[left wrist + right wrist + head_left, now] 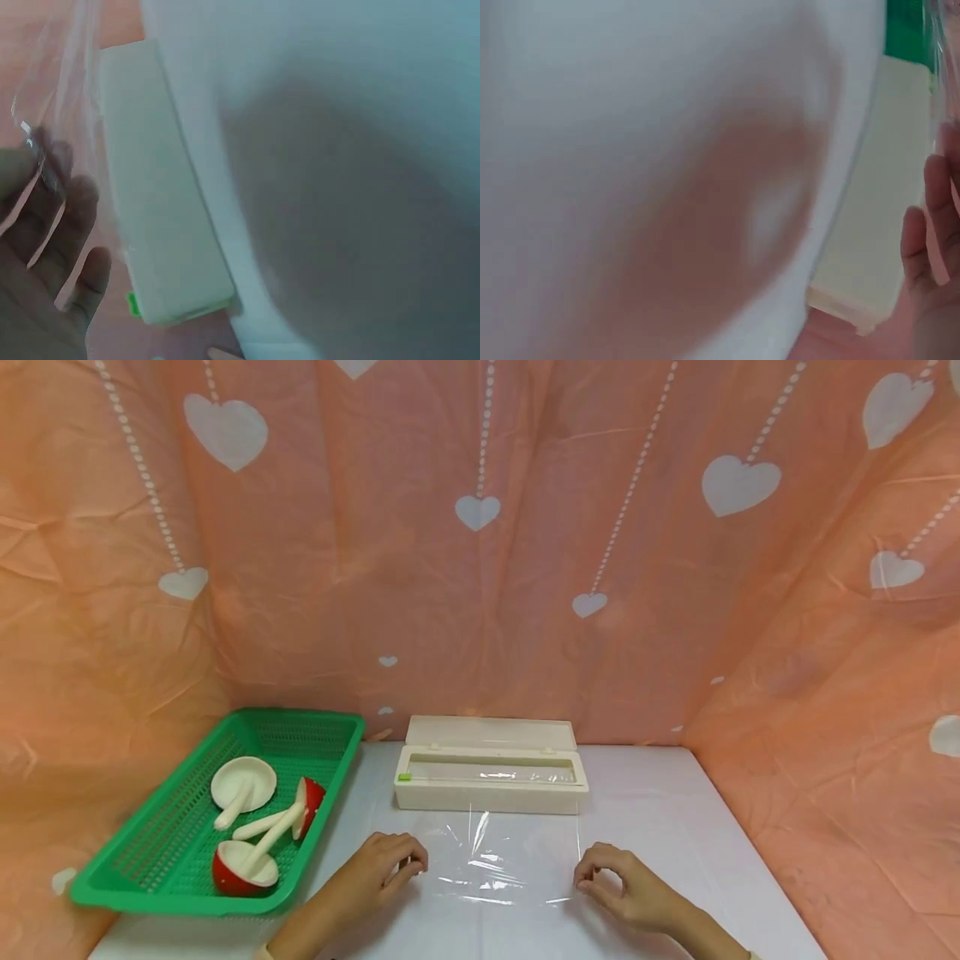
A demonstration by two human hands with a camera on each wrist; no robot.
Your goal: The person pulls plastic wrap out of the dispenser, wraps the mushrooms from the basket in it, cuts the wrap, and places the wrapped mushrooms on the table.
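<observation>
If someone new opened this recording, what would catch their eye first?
Probably the green basket at the head view's left, holding three mushroom-shaped pieces, red showing on two. Next, the clear film in front of the open white dispenser box, held between the left hand and right hand. Behind everything hangs a pinkish-orange curtain with white hearts.

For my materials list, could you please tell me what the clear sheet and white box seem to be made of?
Clear sheet: glossy, likely plastic film; transparent with bright reflections. White box: fairly matte, probably rigid plastic, judging by its smooth walls.
</observation>
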